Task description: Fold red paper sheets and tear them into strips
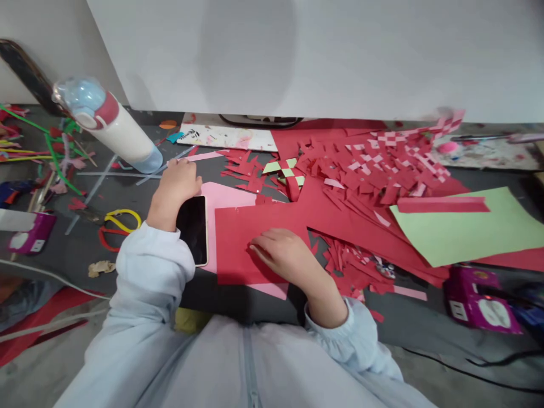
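Note:
A red paper sheet (238, 249) lies over a pink sheet (229, 192) in front of me. My right hand (283, 252) rests on the red sheet, palm down, with its fingers stretched out. Beyond the top edge of a dark-screened phone (193, 229), my left hand (181, 178) is curled downward, its fingertips mostly hidden; whether they hold anything I cannot make out. A pink paper strip (206, 156) runs right from near those fingers. The phone lies beside the pink sheet, partly under my left wrist.
A white bottle (123, 133) stands at the left, beyond yellow-and-red-handled scissors (123, 221). Cut red paper pieces (323, 164) pile up at back right, near a light green sheet (467, 226). Purple boxes (480, 300) sit at both sides. White board (340, 56) rises behind.

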Available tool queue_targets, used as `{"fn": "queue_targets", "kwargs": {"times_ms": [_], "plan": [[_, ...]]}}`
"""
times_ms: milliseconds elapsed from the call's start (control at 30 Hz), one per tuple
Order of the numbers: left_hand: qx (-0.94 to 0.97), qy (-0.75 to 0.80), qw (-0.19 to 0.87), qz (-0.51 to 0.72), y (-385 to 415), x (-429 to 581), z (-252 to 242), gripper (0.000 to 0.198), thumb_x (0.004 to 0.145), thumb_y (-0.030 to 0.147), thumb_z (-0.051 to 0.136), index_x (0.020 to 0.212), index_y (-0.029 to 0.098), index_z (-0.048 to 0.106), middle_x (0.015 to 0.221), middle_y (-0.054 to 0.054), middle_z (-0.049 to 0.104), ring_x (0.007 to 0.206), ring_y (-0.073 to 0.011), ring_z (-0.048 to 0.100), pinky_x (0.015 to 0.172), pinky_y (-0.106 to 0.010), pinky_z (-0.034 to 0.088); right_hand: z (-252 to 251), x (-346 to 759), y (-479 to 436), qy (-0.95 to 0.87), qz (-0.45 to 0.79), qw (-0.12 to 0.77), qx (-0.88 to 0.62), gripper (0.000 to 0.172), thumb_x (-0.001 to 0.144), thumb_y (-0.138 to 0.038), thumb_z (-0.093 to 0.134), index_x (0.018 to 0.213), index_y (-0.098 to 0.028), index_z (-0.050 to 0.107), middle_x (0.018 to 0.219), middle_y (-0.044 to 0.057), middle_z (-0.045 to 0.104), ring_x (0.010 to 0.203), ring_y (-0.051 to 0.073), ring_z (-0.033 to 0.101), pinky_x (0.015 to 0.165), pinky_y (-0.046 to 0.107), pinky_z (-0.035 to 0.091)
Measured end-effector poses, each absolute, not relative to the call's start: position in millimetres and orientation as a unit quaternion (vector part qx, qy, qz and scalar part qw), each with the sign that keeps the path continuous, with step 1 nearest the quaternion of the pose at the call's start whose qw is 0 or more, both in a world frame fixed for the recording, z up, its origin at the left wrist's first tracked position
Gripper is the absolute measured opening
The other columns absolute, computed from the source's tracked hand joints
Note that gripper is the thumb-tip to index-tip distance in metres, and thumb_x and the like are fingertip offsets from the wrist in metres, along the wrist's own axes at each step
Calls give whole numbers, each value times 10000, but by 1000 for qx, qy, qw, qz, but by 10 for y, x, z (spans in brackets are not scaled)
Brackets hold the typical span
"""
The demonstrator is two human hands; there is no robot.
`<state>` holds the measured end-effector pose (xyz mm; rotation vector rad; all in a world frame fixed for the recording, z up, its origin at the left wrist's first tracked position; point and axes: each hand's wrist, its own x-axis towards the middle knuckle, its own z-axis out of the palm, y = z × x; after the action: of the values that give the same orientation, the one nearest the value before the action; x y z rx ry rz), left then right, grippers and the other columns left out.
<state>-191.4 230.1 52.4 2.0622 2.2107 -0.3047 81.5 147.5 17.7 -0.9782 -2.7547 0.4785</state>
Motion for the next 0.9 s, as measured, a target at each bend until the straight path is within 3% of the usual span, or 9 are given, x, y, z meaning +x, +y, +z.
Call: {"fn": "queue_targets", "kwargs": {"times_ms": [200,500,900], "plan": [[679,729,64,-49,2492,-1947,374,513,890,240,430,1390,137,481,1510,-131,447,1309,-396,407,1025,-543,392,91,822,1481,-927,158,87,-330,299,982,-264,449,835,-167,691,747,47,672,689,177,552,671,323,343],[679,726,67,-87,2482,-1971,391,436,884,238,434,1288,171,584,1370,-134,589,1266,-394,444,988,-574,398,80,835,1490,-926,161,82,-332,300,982,-246,442,844,-159,694,766,59,682,702,179,551,675,329,332],[662,727,84,-159,2365,-1910,531,457,866,214,436,1277,221,636,1466,-88,516,1354,-379,382,1013,-565,389,51,838,1491,-923,168,78,-337,310,985,-254,438,841,-153,693,752,58,670,691,170,526,676,319,308]]}}
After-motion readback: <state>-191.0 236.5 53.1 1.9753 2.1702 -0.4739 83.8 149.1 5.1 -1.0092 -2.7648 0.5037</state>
